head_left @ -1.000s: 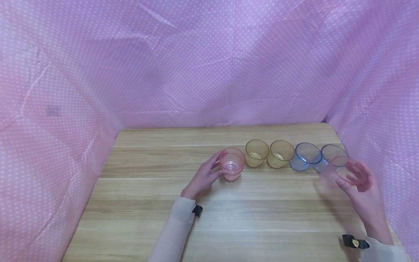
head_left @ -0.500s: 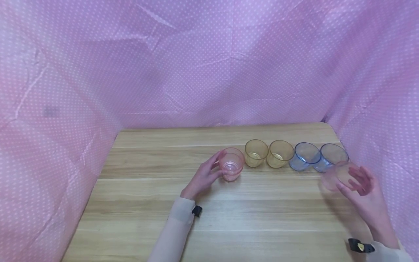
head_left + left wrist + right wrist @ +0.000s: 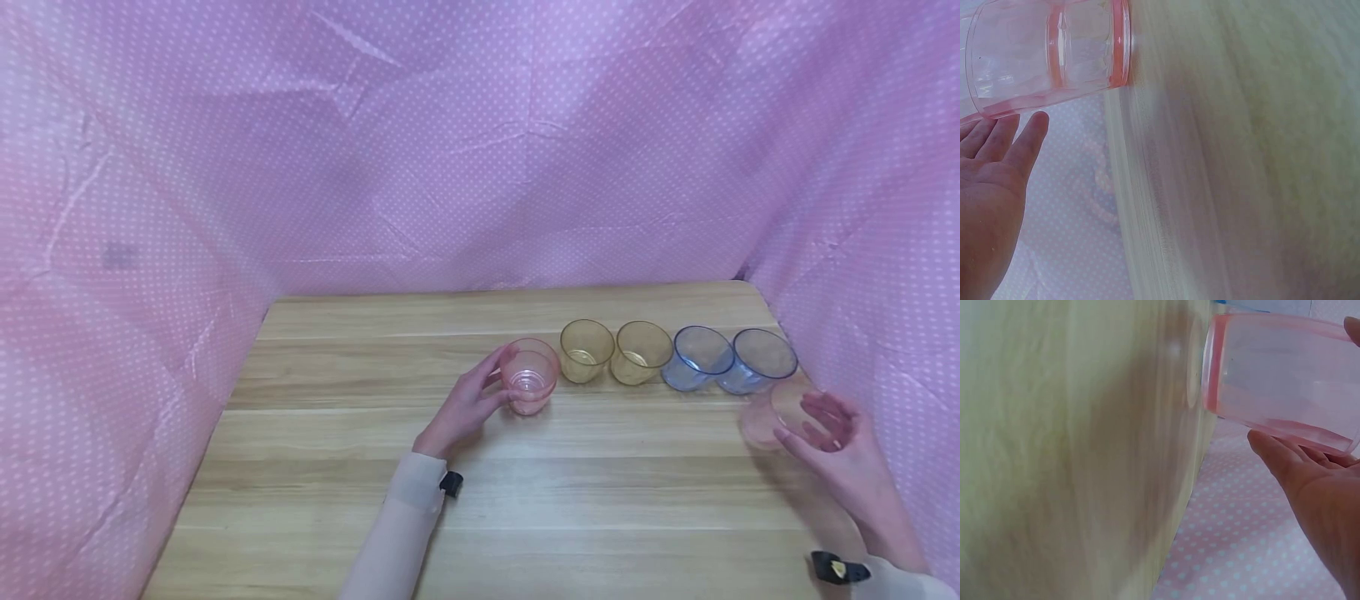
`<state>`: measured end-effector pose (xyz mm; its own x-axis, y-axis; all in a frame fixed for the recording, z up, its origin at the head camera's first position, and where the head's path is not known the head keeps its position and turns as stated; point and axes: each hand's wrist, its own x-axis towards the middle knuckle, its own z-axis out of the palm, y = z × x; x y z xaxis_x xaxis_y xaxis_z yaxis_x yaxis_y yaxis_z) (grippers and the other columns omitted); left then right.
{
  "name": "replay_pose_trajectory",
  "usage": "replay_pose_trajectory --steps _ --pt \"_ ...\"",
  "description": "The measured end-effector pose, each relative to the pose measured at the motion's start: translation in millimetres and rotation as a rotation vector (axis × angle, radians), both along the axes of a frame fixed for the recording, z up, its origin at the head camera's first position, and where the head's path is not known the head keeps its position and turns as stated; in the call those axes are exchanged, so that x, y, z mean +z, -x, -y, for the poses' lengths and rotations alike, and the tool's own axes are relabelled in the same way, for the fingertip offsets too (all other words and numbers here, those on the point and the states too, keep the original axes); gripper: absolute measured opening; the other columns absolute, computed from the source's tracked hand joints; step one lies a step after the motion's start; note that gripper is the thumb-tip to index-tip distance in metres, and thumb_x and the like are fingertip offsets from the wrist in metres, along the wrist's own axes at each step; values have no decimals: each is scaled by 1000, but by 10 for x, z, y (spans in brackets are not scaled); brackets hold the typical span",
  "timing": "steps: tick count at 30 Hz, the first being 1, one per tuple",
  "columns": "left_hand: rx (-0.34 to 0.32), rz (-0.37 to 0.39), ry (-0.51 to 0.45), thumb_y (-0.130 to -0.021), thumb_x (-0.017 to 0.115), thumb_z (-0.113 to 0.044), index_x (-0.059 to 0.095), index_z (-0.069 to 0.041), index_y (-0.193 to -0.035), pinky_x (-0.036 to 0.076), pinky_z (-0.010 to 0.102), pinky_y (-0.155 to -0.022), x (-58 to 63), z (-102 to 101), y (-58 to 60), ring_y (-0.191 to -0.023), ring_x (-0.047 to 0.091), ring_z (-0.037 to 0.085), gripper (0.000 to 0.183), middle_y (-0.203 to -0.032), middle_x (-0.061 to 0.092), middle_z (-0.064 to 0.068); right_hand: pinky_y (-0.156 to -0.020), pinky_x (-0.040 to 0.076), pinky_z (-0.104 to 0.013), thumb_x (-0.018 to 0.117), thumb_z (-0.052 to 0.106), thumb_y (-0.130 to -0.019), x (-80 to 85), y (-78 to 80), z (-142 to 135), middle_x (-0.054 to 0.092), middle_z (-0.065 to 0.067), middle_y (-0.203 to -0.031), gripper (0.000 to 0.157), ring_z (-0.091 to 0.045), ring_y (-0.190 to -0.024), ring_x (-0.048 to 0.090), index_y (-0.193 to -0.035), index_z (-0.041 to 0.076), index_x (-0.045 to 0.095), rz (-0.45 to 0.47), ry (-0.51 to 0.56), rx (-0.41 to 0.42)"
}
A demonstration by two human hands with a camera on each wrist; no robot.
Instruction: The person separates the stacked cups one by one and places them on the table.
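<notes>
My left hand (image 3: 468,404) grips the side of a clear pink cup (image 3: 530,379) that stands upright on the table, left of the yellow cups. In the left wrist view, a second base ring shows inside this pink cup (image 3: 1085,47), as if another were nested in it. At the right, my right hand (image 3: 843,450) holds another clear pink cup (image 3: 761,421) between thumb and fingers. The right wrist view shows this pink cup's base (image 3: 1213,365) just above the tabletop, with a narrow gap. It is near the front of the rightmost blue cup.
Two yellow cups (image 3: 587,354) (image 3: 642,354) and two blue cups (image 3: 697,358) (image 3: 756,362) stand upright in a close row on the wooden table (image 3: 337,483). Pink dotted cloth (image 3: 450,167) hangs behind the table and along both sides.
My right hand has moved down and slightly toward me and to the right with its pink cup, coming nearer the tabletop. My left hand and its cup stay in place.
</notes>
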<state>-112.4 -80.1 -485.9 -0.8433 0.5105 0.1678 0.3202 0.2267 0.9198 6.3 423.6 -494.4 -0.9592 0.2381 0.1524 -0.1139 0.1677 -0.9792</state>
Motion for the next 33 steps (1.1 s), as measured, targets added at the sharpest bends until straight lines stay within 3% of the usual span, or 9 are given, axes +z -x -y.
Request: replay_pose_trajectory --steps 6,13,23,26,28,31,33 --pt "3 1 6 -98 71 -13 32 -11 -162 39 42 -120 -4 2 -5 -144 46 33 75 -163 40 8 -89 48 -2 68 -22 -85 -41 3 -51 54 12 -127 75 9 -114 54 -137 23 40 2 34 26" --pt "5 -1 9 -98 71 -13 32 -11 -162 40 41 -120 1 8 -15 -144 46 32 75 -164 40 8 -90 47 -2 69 -20 -86 -67 13 -122 54 14 -127 76 9 -115 52 -144 19 38 30 -9 33" --pt "7 8 10 -98 71 -14 33 -12 -163 40 39 -119 -1 6 -12 -144 46 32 75 -163 40 8 -92 41 2 69 -9 -93 -91 -23 -116 44 20 -135 93 4 -132 41 -163 3 9 134 -188 -1" --pt "9 10 13 -98 70 -13 33 -11 -162 41 38 -119 -4 5 -9 -144 47 32 74 -163 40 8 -95 39 1 67 -5 -96 -93 -40 -115 37 8 -154 98 -1 -143 32 -165 6 -1 164 -232 13" --pt "12 13 12 -98 70 -12 33 -10 -162 41 37 -119 -6 3 -6 -144 47 31 74 -163 40 7 -101 36 0 66 -1 -98 -87 -51 -114 23 3 -167 99 -3 -148 25 -165 9 -7 188 -265 23" --pt "14 14 13 -98 70 -11 33 -9 -162 40 35 -119 -5 0 -2 -144 47 30 73 -163 41 7 -108 26 0 62 5 -103 -56 -64 -107 6 6 -173 95 -1 -150 16 -166 14 -8 205 -308 16" --pt "15 11 13 -98 70 -10 34 -8 -162 40 35 -119 -7 0 0 -144 47 30 73 -163 41 7 -110 22 0 59 8 -105 -23 -73 -98 7 11 -172 88 1 -149 16 -167 17 -3 195 -310 -15"
